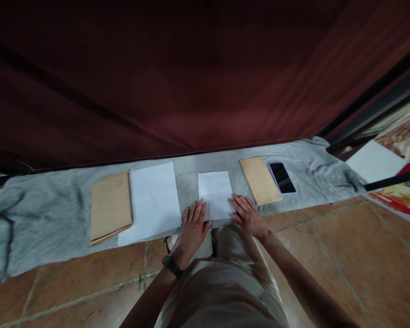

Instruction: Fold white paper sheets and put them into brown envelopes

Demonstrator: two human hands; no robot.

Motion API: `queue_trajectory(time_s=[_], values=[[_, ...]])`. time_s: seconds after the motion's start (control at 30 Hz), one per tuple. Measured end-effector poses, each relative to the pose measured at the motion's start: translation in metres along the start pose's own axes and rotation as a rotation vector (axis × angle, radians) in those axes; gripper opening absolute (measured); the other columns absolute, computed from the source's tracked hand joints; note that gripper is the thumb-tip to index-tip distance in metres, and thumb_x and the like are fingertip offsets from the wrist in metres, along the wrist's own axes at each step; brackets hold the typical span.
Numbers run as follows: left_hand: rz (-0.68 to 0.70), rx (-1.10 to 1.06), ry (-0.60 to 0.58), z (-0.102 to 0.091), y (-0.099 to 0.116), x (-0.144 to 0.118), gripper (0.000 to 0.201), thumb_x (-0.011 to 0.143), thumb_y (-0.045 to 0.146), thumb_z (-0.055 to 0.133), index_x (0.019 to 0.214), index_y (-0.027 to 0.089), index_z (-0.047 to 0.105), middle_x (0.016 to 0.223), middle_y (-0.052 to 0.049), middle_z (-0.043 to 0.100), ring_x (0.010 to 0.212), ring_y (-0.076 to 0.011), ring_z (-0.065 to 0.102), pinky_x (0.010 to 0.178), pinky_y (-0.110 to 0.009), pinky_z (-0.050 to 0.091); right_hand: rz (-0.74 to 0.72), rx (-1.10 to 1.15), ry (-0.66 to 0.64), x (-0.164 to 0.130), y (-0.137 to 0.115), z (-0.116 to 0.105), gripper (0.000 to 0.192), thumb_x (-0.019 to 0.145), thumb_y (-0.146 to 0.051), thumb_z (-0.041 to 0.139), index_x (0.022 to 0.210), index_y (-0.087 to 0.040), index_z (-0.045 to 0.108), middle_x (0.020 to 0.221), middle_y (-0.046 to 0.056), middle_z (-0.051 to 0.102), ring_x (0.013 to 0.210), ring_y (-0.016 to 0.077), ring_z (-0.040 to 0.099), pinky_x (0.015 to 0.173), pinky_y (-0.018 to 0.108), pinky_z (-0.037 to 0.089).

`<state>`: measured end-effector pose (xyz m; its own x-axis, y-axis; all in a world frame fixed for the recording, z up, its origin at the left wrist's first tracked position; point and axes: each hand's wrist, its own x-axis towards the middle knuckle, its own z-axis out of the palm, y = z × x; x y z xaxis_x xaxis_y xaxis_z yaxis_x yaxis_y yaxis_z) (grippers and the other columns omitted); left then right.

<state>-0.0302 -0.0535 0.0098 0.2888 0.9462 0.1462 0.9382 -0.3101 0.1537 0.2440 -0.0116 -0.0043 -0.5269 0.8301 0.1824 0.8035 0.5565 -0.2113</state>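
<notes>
A folded sheet of white paper (pixel 216 189) lies in front of me on a grey cloth. My left hand (pixel 193 225) rests at its lower left corner, palm down, fingers stretched out. On the opposite side, my right hand (pixel 248 216) lies flat with its fingertips at the paper's right edge. Neither hand grips anything. Just beyond the right hand is a brown envelope (pixel 260 181). To the left of my left hand lie larger white sheets (pixel 154 200), partly covered by a stack of brown envelopes (pixel 111 205).
A smartphone (pixel 282 177) lies right of the single envelope. The grey cloth (pixel 51 205) covers a long narrow surface, with a dark red curtain (pixel 191 91) behind it. Tiled floor (pixel 335 246) runs along the near side. A white sheet (pixel 376 160) and a colourful printed sheet (pixel 408 198) are at far right.
</notes>
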Motion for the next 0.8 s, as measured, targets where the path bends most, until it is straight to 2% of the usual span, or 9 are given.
queue_trajectory(time_s=[0.07,0.17,0.37,0.47,0.67,0.8], values=[[0.027,0.006,-0.048,-0.005,0.004,0.003,0.053,0.102,0.034,0.044,0.153,0.018,0.044,0.161,-0.011,0.041,0.151,-0.0322,0.034,0.122,-0.059,0.029,-0.047,0.009,-0.024,-0.003,0.001,-0.003,0.058,0.104,-0.041,0.047,0.158,-0.019,0.036,0.164,0.011,0.036,0.151,0.0267,0.035,0.125,0.05,0.025],[0.054,0.015,-0.099,-0.009,0.006,0.007,0.048,0.101,0.031,0.046,0.147,0.018,0.052,0.158,-0.01,0.047,0.149,-0.032,0.038,0.121,-0.056,0.033,-0.085,0.009,-0.038,-0.004,0.001,-0.005,0.06,0.103,-0.041,0.048,0.157,-0.018,0.037,0.163,0.013,0.037,0.15,0.0278,0.035,0.125,0.052,0.025],[0.188,0.119,-0.204,-0.012,0.006,0.012,0.05,0.093,0.007,0.045,0.141,0.013,0.056,0.152,-0.015,0.053,0.143,-0.0285,0.048,0.117,-0.047,0.042,-0.097,0.001,-0.038,-0.001,0.002,-0.006,0.06,0.1,-0.038,0.054,0.155,-0.018,0.041,0.159,0.015,0.043,0.147,0.0281,0.04,0.124,0.052,0.026],[0.218,0.155,-0.23,-0.015,0.012,0.014,0.054,0.09,0.002,0.042,0.142,0.011,0.055,0.15,-0.019,0.054,0.14,-0.0274,0.05,0.115,-0.046,0.043,-0.097,0.003,-0.039,-0.001,0.002,-0.007,0.059,0.099,-0.036,0.055,0.154,-0.017,0.043,0.159,0.015,0.044,0.147,0.0286,0.04,0.124,0.052,0.026],[0.153,0.109,-0.201,-0.019,0.021,0.02,0.053,0.09,0.001,0.042,0.139,0.012,0.056,0.144,-0.019,0.059,0.137,-0.0279,0.054,0.112,-0.045,0.045,-0.075,0.024,-0.042,-0.001,-0.001,-0.005,0.059,0.098,-0.036,0.056,0.153,-0.017,0.044,0.159,0.016,0.043,0.147,0.0302,0.039,0.123,0.053,0.026],[0.093,-0.057,-0.171,-0.026,0.016,0.025,0.043,0.091,0.003,0.046,0.127,0.017,0.064,0.135,-0.014,0.066,0.128,-0.0244,0.061,0.107,-0.041,0.05,-0.045,0.075,-0.046,-0.001,0.0,-0.007,0.056,0.098,-0.035,0.056,0.151,-0.019,0.048,0.157,0.015,0.045,0.146,0.0299,0.041,0.121,0.055,0.03]])
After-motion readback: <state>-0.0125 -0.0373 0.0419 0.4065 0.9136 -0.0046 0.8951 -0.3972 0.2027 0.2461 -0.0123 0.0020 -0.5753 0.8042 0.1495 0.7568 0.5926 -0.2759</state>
